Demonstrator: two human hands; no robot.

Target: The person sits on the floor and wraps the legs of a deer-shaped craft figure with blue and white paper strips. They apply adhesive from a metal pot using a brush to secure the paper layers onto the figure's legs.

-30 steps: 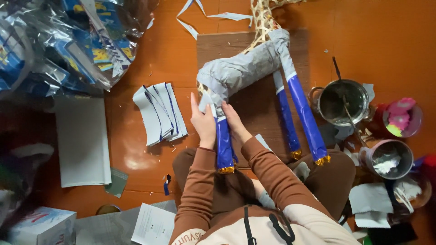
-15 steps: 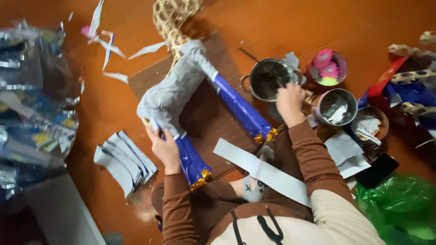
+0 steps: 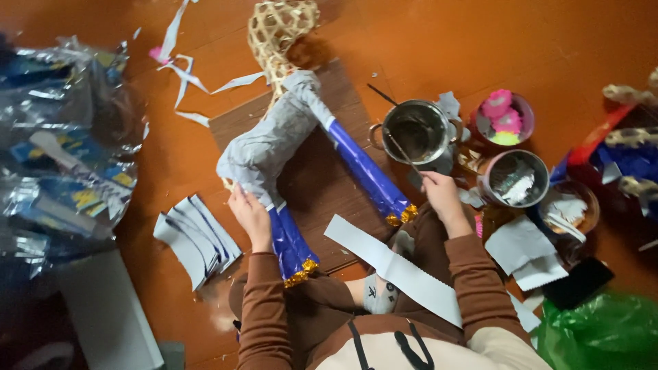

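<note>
A paper-covered animal figure (image 3: 274, 140) lies on a brown board (image 3: 322, 185). It has a grey body, a bare woven-cane neck and head (image 3: 277, 31), and blue legs with gold trim. My left hand (image 3: 250, 218) grips its rear where a blue leg (image 3: 288, 243) joins the body. My right hand (image 3: 441, 195) hovers just below a steel pot (image 3: 418, 131), beside the foot of the other blue leg (image 3: 367, 171); I see only its back, so its fingers are hidden. A long white paper strip (image 3: 394, 268) lies across my lap.
Cut white-and-blue paper strips (image 3: 195, 240) lie left of my arm. Right of the pot stand a bowl of pink shapes (image 3: 504, 120), a tin of scraps (image 3: 515, 178) and paper pieces (image 3: 524, 250). Crinkled plastic bags (image 3: 65, 157) fill the left, and a green bag (image 3: 603, 329) sits at lower right.
My right hand left the figure, reached out to the pot, and has now drawn back slightly below it. The view swung right. My left hand stayed on the figure.
</note>
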